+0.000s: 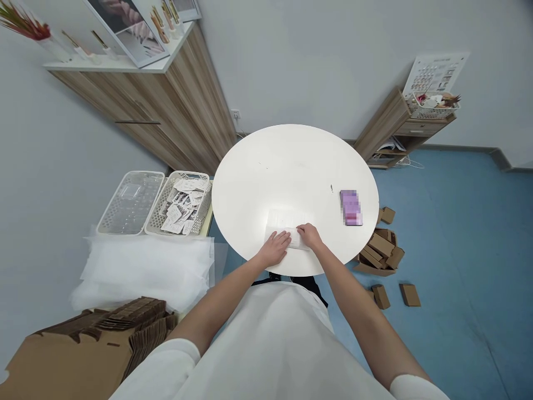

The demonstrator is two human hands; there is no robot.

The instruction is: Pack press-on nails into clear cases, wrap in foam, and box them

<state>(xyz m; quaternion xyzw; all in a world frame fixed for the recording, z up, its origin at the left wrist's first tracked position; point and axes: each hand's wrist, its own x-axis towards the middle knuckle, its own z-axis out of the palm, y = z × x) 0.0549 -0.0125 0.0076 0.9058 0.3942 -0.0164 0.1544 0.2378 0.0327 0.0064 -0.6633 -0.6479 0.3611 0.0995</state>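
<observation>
A thin, whitish, translucent packing sheet [285,218] lies near the front edge of the round white table [287,161]. Its near part is folded over into a flat bundle, and what is inside cannot be made out. My left hand [275,248] rests flat on the left of this fold, fingers stretched out. At the right end, my right hand [308,235] has its fingers curled together, gripping the sheet's edge. To the right on the table is a purple, blurred-out item [351,208], apart from both hands.
On the left stand a basket of printed cards [182,205], a basket of clear items [131,203], a stack of white sheets [145,266] and flattened cardboard [83,350]. Small brown boxes [381,247] fill a carton on the floor at right; others [410,295] lie nearby.
</observation>
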